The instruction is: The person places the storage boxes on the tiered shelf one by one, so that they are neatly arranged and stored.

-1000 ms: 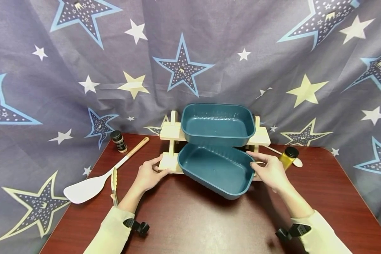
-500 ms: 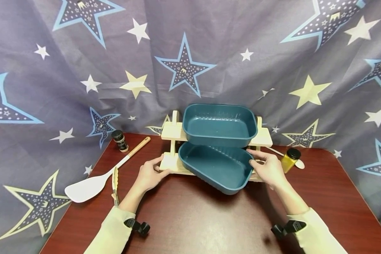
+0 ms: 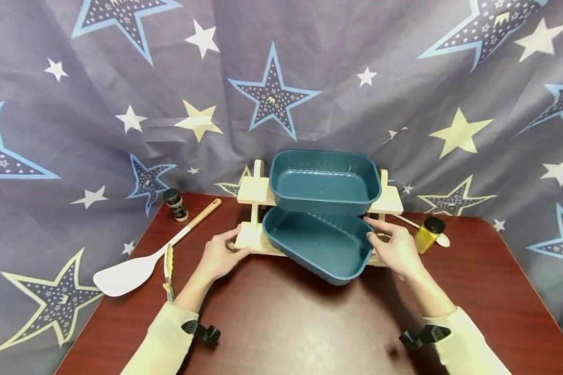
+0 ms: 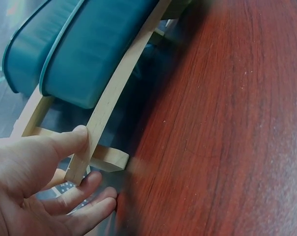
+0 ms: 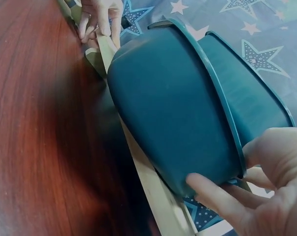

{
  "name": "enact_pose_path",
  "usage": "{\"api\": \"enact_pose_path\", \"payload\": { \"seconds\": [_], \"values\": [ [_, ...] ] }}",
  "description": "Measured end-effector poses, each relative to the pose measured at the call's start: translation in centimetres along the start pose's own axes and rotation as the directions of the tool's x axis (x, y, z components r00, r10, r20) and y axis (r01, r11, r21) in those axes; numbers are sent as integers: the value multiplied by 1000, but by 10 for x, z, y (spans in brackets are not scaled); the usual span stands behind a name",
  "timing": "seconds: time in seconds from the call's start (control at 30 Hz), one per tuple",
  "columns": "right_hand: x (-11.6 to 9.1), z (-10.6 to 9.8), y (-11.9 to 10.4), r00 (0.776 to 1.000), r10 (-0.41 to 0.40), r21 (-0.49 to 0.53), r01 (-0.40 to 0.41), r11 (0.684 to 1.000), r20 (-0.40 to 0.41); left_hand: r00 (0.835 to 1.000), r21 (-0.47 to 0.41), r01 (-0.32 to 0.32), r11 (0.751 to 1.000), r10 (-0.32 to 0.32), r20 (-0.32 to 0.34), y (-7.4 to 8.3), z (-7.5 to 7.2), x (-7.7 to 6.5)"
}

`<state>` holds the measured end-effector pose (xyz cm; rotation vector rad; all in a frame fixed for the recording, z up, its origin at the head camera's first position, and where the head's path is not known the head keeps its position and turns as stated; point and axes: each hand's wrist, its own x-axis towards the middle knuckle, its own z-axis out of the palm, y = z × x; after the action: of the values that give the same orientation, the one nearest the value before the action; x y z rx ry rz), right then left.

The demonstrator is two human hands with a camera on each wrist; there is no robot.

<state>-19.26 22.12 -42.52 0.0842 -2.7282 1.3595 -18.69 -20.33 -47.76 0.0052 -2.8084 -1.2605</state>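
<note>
A two-tier wooden rack [image 3: 251,237] stands at the back of the table. On its upper tier sits a blue-green rectangular bin [image 3: 326,182]. A second such bin [image 3: 319,245] lies skewed on the lower tier, its front right corner jutting out past the board. My right hand [image 3: 396,250] grips this lower bin by its right end, thumb at the rim; the right wrist view shows fingers against the bin wall [image 5: 173,108]. With thumb above and fingers below, my left hand [image 3: 219,255] pinches the left end of the lower front slat [image 4: 101,115].
Left of the rack lie a white spatula [image 3: 126,276] with a wooden handle, tongs [image 3: 168,265] near the left forearm, and a black-capped spice jar [image 3: 175,204]. At right are a yellow jar [image 3: 427,237] and a white spoon [image 3: 443,240]. A star-patterned curtain [image 3: 347,114] hangs behind.
The lower bin's front right corner has moved back and slightly left toward the rack, with my right hand on it. My left hand has stayed on the slat.
</note>
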Motion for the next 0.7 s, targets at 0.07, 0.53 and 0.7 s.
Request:
{"api": "enact_pose_path", "payload": {
  "seconds": [0.07,0.53,0.7],
  "values": [
    [-2,1,-1,1000,-20,-2,20,1000,-19,1000,2,0,1000,0,0,1,-1,0],
    [-9,7,-2,987,-133,-82,126,989,-91,1000,9,10,1000,-10,-14,1,-2,-1],
    [-5,5,-1,986,-144,-109,134,985,-86,1000,-1,13,1000,-13,-6,1,0,-1]
  ]
}}
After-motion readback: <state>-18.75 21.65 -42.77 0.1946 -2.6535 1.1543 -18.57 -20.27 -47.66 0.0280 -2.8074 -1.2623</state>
